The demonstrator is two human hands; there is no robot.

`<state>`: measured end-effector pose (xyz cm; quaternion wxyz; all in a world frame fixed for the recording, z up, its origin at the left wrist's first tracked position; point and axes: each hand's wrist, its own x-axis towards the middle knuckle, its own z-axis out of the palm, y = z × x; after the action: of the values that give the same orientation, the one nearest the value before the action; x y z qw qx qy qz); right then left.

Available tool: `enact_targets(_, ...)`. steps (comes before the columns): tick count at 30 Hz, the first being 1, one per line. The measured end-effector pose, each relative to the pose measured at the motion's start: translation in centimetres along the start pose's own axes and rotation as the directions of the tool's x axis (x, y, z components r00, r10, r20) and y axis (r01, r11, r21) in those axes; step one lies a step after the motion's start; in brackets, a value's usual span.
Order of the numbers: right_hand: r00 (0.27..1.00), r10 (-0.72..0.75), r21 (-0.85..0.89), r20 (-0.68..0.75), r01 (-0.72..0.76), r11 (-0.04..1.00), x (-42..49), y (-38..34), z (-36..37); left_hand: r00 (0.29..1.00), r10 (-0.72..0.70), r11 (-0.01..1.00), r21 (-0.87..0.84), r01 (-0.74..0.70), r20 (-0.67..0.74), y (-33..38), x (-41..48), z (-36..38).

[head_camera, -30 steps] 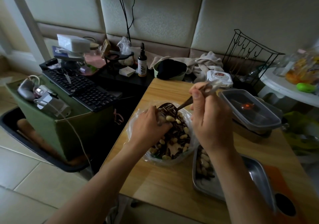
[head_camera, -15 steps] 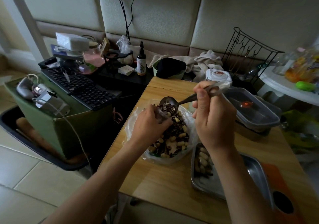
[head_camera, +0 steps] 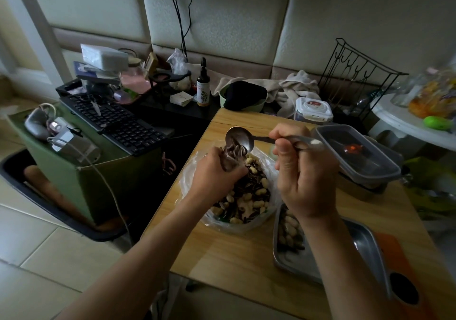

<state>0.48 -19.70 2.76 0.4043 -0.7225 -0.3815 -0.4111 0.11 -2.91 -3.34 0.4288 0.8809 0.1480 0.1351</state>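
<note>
A clear plastic bag [head_camera: 267,217] of mixed peanuts and striped sunflower seeds [head_camera: 249,196] sits on the wooden table [head_camera: 229,250]. My right hand [head_camera: 303,171] grips the handle of a metal spoon [head_camera: 239,138], whose tilted bowl hangs above the bag's far side with seeds sliding off it. My left hand [head_camera: 214,174] is at the bag's far left rim, its fingers curled round bunched plastic just under the spoon. A steel tray [head_camera: 362,248] holding some peanuts and seeds lies to the right of the bag, partly hidden by my right forearm.
A clear lidded container [head_camera: 357,157] stands right of the spoon handle. A white tub [head_camera: 312,108], a green bowl with dark cloth [head_camera: 243,96] and a brown bottle [head_camera: 203,87] sit at the back. A keyboard [head_camera: 116,122] rests on a green box to the left.
The spoon has risen out of the mix and tipped, and seeds now slide off it toward my left hand. My right hand has moved up and right.
</note>
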Motion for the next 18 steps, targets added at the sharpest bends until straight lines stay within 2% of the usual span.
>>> enact_targets(6,1.0,-0.002,0.038,0.031,0.001,0.999,0.2,-0.2,0.0,1.0,0.015,0.997,0.074,-0.014,-0.01,0.3,0.1,-0.2)
enact_targets(14,0.987,0.004,-0.041,0.164,0.002,0.999,2.0,-0.4,0.0,0.997,0.076,0.997,-0.025,-0.076,-0.009,0.3,-0.1,0.4)
enact_targets(18,0.991,-0.028,-0.048,0.129,0.035,0.998,1.7,-0.6,-0.9,0.995,0.095,0.993,-0.065,-0.096,-0.026,0.4,-0.4,0.4)
